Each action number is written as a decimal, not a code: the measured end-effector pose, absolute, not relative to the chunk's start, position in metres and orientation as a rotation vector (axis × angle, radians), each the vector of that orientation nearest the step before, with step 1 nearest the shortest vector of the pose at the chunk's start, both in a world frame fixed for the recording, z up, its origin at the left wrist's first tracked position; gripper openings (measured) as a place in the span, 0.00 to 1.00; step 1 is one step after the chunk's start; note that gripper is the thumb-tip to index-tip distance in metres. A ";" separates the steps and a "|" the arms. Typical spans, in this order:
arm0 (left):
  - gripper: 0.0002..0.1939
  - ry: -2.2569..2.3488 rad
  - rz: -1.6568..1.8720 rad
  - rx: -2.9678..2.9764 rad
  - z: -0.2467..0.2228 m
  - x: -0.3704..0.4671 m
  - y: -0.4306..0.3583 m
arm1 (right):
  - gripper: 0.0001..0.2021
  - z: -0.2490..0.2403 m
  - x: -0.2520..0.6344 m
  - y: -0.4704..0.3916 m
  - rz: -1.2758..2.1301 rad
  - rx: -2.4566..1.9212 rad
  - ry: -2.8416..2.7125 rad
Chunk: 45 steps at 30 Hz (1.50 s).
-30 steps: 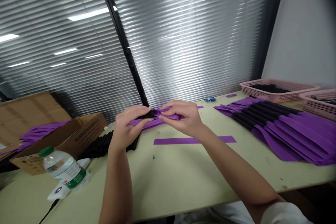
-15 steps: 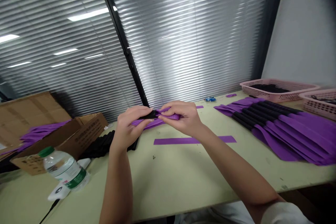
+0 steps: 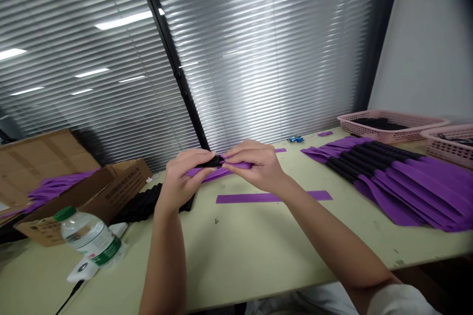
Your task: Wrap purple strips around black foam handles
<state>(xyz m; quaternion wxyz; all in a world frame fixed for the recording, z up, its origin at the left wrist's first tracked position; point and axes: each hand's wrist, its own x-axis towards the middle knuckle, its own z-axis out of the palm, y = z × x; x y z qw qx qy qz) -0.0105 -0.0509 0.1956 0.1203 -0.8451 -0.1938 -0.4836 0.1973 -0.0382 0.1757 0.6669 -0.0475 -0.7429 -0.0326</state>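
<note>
Above the table, my left hand pinches a black sleeve between thumb and fingers. Close against it, my right hand grips a bunched purple strap that meets the sleeve's right end. Whether the strap runs inside the sleeve cannot be made out, as the fingers cover much of both. Beneath the hands another stretch of purple material shows. A flat purple strip lies on the table, partly behind my right forearm.
Rows of purple straps with black sleeves lie on the right, by two pink baskets. On the left are a cardboard box with purple straps, a pile of black sleeves, a water bottle and a white corded device.
My right hand has shifted and tightened slightly around the purple strap, and less of the strap shows above its thumb. My left hand stays nearly still.
</note>
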 end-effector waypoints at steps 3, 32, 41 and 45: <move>0.13 -0.577 -1.416 -2.480 0.195 -0.009 -0.051 | 0.02 0.176 0.198 -0.037 -0.095 -0.103 -1.691; 0.12 -0.750 -1.389 -2.419 0.197 -0.011 -0.049 | 0.05 0.180 0.213 -0.029 0.109 -0.232 -1.823; 0.12 -0.729 -1.425 -2.422 0.194 -0.009 -0.048 | 0.04 0.177 0.207 -0.029 0.008 -0.220 -1.718; 0.11 -0.723 -1.435 -2.431 0.195 -0.007 -0.049 | 0.03 0.176 0.205 -0.029 -0.028 -0.218 -1.714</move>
